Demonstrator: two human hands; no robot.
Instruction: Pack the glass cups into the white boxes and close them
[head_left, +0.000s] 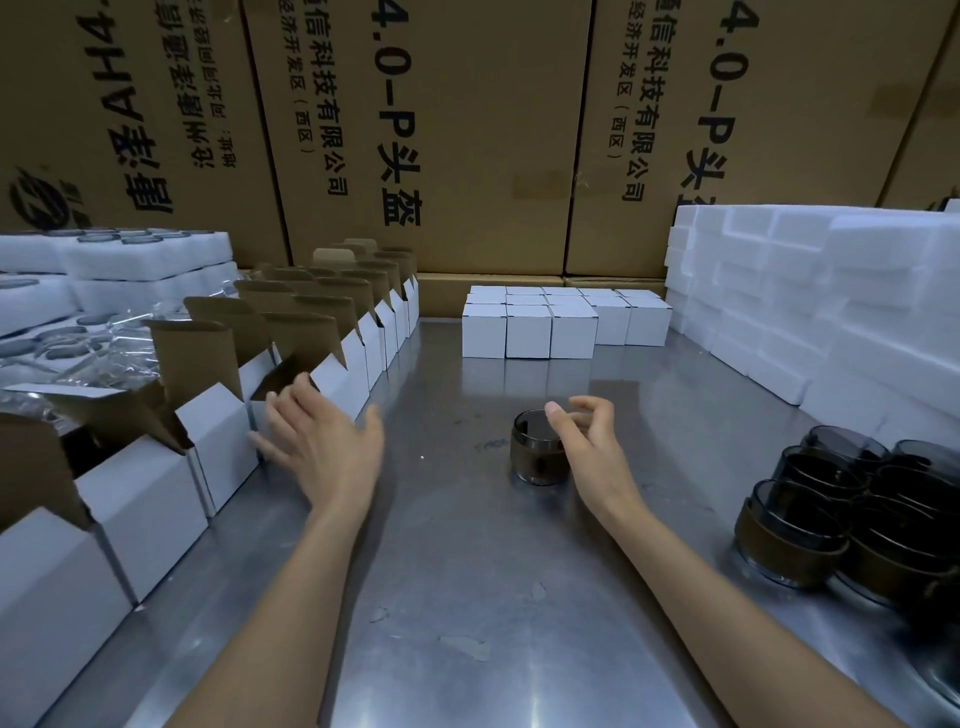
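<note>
I work at a steel table (457, 545) walled by brown cartons (467, 130). The cup (537, 447) stands upright mid-table. My right hand (589, 447) hovers just beside it, fingers loosely curled, holding nothing; my left hand (322, 441) is spread against the open boxes (218, 431) left of the cup. Behind it sit closed boxes (550, 319); right of it, foam blocks (810, 296) and stacked cups (852, 509).

Both bare forearms reach forward side by side. The left hand (317, 441) is spread flat, fingers straight and slightly apart, palm turned rightward. The right hand (592, 441) arches downward, its fingers loosely curled, thumb apart, gripping nothing.
</note>
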